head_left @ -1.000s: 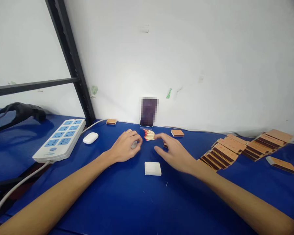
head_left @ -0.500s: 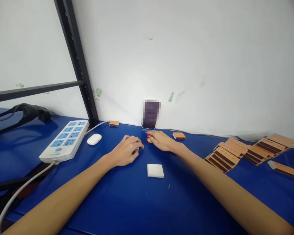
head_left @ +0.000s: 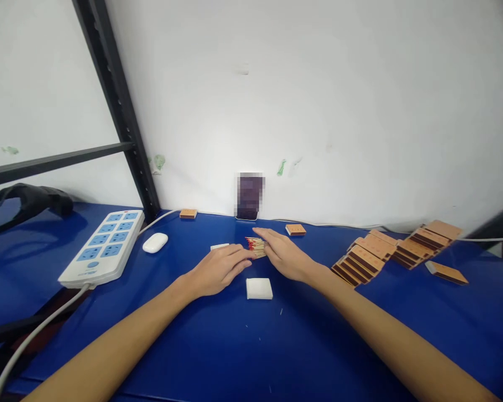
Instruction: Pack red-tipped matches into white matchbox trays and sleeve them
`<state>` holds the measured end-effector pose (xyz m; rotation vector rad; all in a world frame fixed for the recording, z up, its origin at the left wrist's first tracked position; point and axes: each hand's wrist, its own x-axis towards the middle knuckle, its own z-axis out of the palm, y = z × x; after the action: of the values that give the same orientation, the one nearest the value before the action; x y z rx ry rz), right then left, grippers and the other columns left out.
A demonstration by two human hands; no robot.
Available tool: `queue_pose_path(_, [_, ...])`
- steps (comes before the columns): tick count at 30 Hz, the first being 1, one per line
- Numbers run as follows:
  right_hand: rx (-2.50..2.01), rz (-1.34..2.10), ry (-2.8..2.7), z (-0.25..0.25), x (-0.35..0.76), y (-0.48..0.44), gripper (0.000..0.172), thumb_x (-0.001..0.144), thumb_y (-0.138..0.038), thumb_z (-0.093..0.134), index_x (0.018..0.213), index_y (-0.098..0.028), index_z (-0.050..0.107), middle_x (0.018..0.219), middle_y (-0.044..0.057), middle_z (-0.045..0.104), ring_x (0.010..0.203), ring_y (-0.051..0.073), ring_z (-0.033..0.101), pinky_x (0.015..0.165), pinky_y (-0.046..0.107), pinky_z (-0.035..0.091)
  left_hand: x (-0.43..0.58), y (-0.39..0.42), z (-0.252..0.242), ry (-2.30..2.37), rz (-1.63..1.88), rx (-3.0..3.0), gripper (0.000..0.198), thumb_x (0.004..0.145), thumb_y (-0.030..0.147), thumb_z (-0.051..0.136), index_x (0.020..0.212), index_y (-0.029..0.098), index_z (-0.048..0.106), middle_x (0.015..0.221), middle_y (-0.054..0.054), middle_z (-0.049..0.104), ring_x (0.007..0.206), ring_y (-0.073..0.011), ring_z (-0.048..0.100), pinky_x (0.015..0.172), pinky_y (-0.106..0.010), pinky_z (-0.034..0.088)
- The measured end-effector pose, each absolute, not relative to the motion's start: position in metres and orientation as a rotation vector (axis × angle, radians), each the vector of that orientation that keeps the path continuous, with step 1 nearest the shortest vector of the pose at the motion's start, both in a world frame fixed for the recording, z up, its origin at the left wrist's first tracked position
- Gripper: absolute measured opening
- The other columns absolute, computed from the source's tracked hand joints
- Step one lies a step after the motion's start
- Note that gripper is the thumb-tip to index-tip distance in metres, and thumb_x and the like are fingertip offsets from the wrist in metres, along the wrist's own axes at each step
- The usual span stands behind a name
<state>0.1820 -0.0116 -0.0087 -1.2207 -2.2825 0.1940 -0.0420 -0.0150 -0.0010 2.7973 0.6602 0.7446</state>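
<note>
A small bundle of red-tipped matches point(head_left: 255, 246) lies on the blue table point(head_left: 218, 346) between my hands. My left hand point(head_left: 220, 268) lies flat with its fingers stretched toward the matches from the left, fingertips touching them. My right hand point(head_left: 283, 254) rests with fingers extended against the matches from the right. A white inner matchbox tray point(head_left: 259, 288) sits just in front of both hands. Another small white tray point(head_left: 219, 246) shows behind my left hand.
Rows of orange matchboxes point(head_left: 385, 248) lie at the right, with single boxes point(head_left: 295, 229) near the wall. At the left lie a white and blue power strip point(head_left: 104, 245), a white case point(head_left: 155, 242) and a black strap point(head_left: 29, 198). A dark phone point(head_left: 250, 196) leans on the wall.
My right hand reached to the matches and drew them nearer. My left hand opened flat, uncovering a small white tray behind it.
</note>
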Motion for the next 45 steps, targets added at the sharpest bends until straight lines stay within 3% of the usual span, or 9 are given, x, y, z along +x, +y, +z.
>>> queue_pose_path(5, [-1.169, 0.226, -2.071, -0.018, 0.189, -0.046, 0.044, 0.085, -0.006, 0.036, 0.122, -0.024, 0.053, 0.108, 0.006, 0.064, 0.097, 0.02, 0.061, 0.086, 0.041, 0.05, -0.039, -0.019, -0.001, 0.558, 0.673, 2.519, 0.03, 0.1, 0.028, 0.033, 0.122, 0.022, 0.052, 0.101, -0.005, 0.064, 0.086, -0.0142, 0.059, 0.079, -0.026, 0.046])
queue_pose_path(13, [-1.156, 0.224, -2.132, -0.032, 0.193, -0.052, 0.042, 0.084, -0.005, 0.038, 0.119, -0.02, 0.055, 0.108, 0.008, 0.064, 0.1, 0.021, 0.058, 0.087, 0.042, 0.048, -0.033, -0.018, -0.008, 0.573, 0.733, 2.288, 0.024, 0.099, 0.029, 0.034, 0.11, 0.019, 0.054, 0.084, -0.001, 0.06, 0.06, -0.0087, 0.05, 0.06, -0.022, 0.042])
queue_pose_path(22, [-1.222, 0.276, -2.157, -0.031, 0.194, -0.05, 0.043, 0.087, -0.007, 0.038, 0.122, -0.023, 0.055, 0.104, 0.008, 0.056, 0.098, 0.021, 0.055, 0.088, 0.044, 0.048, -0.035, -0.024, 0.001, 0.593, 0.624, 2.421, 0.025, 0.1, 0.029, 0.03, 0.11, 0.019, 0.05, 0.083, -0.001, 0.06, 0.067, -0.0119, 0.052, 0.067, -0.026, 0.043])
queue_pose_path(27, [-1.215, 0.221, -2.198, -0.034, 0.192, -0.051, 0.042, 0.087, -0.008, 0.039, 0.121, -0.023, 0.058, 0.102, 0.008, 0.054, 0.095, 0.021, 0.055, 0.084, 0.041, 0.051, -0.032, -0.023, -0.008, 0.774, 0.625, 2.67, 0.025, 0.097, 0.021, 0.033, 0.112, 0.02, 0.052, 0.086, -0.002, 0.063, 0.074, -0.0145, 0.058, 0.072, -0.028, 0.044])
queue_pose_path(35, [-1.25, 0.127, -2.241, -0.037, 0.19, -0.052, 0.036, 0.088, -0.011, 0.04, 0.116, -0.019, 0.061, 0.103, 0.01, 0.055, 0.097, 0.023, 0.054, 0.087, 0.044, 0.049, -0.025, -0.02, -0.013, 1.044, 0.561, 2.762, 0.026, 0.095, 0.022, 0.036, 0.112, 0.021, 0.057, 0.092, -0.003, 0.068, 0.077, -0.0173, 0.063, 0.069, -0.029, 0.046])
queue_pose_path(45, [-1.303, 0.014, -2.314, -0.031, 0.19, -0.055, 0.035, 0.088, -0.012, 0.041, 0.118, -0.018, 0.058, 0.107, 0.013, 0.055, 0.099, 0.026, 0.053, 0.086, 0.049, 0.047, -0.023, -0.02, -0.011, 1.105, 0.453, 2.831, 0.038, 0.095, 0.024, 0.035, 0.127, 0.023, 0.056, 0.098, -0.005, 0.069, 0.079, -0.0199, 0.064, 0.069, -0.032, 0.048])
